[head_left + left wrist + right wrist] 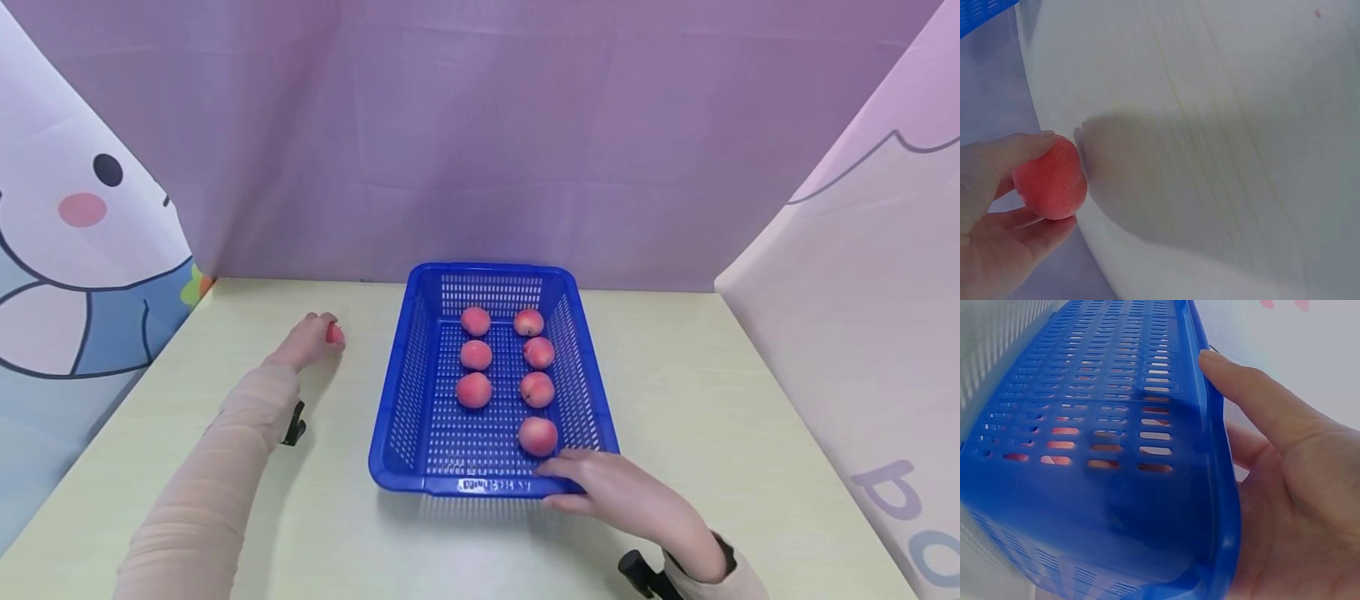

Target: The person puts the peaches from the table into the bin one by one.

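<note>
In the head view my left hand [306,340] is over the table's left part, holding a peach [335,334]. The left wrist view shows thumb and fingers pinching this reddish peach [1054,180] from opposite sides, its shadow falling on the table beside it. Whether it touches the tabletop I cannot tell. My right hand [626,492] grips the near right corner of a blue plastic basket [381,417]. In the right wrist view, the thumb lies against the basket's rim [1213,425], with the other fingers partly hidden behind it. Several peaches [474,390] lie in two columns inside the basket.
The pale wooden table [675,392] extends on both sides of the basket. A purple cloth backdrop [480,142] hangs behind the table's far edge. Printed cloth panels [97,250] stand along the left and right sides. A black wrist strap mount [295,423] sits under the left sleeve.
</note>
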A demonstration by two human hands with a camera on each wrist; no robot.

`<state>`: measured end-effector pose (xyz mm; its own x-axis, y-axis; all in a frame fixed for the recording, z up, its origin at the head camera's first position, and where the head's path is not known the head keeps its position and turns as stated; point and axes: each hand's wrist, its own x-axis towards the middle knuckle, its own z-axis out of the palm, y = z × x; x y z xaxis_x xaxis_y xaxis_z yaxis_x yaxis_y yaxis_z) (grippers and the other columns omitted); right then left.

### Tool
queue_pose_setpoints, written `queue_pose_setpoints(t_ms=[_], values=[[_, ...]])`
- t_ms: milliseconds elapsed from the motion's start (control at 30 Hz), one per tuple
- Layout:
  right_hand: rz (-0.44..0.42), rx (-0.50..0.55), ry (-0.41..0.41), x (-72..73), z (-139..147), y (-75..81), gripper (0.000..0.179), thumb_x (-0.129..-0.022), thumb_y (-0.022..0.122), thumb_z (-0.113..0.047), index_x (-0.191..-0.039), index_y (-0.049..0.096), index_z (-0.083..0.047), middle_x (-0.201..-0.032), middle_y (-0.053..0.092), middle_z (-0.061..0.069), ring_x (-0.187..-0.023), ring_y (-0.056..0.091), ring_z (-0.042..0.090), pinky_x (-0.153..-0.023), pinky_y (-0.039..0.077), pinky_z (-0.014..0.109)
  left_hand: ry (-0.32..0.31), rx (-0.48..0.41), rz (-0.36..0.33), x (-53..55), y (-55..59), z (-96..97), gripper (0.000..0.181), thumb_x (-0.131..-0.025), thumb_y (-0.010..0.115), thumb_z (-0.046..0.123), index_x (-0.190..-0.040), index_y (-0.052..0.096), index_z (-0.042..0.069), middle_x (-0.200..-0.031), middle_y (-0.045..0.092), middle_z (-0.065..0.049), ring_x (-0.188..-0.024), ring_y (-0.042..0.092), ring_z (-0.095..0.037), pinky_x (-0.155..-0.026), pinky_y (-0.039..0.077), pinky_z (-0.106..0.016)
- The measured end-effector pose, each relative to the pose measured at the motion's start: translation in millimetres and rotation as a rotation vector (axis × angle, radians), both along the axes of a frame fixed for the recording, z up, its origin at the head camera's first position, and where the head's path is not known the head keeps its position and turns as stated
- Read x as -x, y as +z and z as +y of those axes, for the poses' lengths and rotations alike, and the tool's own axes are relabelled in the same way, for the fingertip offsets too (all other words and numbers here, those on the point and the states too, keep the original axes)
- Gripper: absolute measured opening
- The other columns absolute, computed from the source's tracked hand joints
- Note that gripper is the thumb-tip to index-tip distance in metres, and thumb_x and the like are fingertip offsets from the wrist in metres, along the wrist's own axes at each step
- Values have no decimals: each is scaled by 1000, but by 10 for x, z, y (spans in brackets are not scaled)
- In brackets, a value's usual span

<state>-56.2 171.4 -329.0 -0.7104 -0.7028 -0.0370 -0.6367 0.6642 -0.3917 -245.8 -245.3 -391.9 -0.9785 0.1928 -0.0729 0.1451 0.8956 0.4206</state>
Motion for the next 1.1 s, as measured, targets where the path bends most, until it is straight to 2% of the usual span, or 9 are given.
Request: queue_pose_setpoints(t_ms=[333, 533, 733, 1100], values=[[12, 0, 10, 11, 0, 1, 25, -85, 56, -29, -103, 62, -13, -93, 61, -6, -85, 57, 8, -75, 47, 29, -30, 22, 39, -3, 155, -10, 45, -79, 58, 6, -114, 42, -18, -101, 48, -34, -91, 46, -42, -86, 37, -50], [18, 6, 28, 24, 1, 12, 26, -86, 55, -31, -104, 62, -14, -93, 61, -6, -84, 57, 9, -74, 47, 29, -34, 12, 9, 13, 253, 12, 45, -79, 57, 5, -115, 41, -18, -104, 47, -34, -95, 44, -43, -89, 35, -51], [24, 5, 30, 22, 1, 8, 26, -86, 55, -32, -104, 62, -14, -93, 61, -6, -84, 57, 9, -74, 47, 28, -51, 1, -18, 0, 426, 63, 47, -77, 56, 5, -115, 42, -18, -108, 48, -35, -98, 46, -43, -90, 35, -50], [17, 1, 7, 6, 6, -13, 26, -86, 55, -31, -103, 62, -13, -93, 61, -6, -86, 57, 9, -75, 47, 29, -72, 18, -17, -32, 661, 190, 47, -78, 57, 6, -117, 43, -15, -108, 50, -31, -95, 46, -39, -87, 37, -50]])
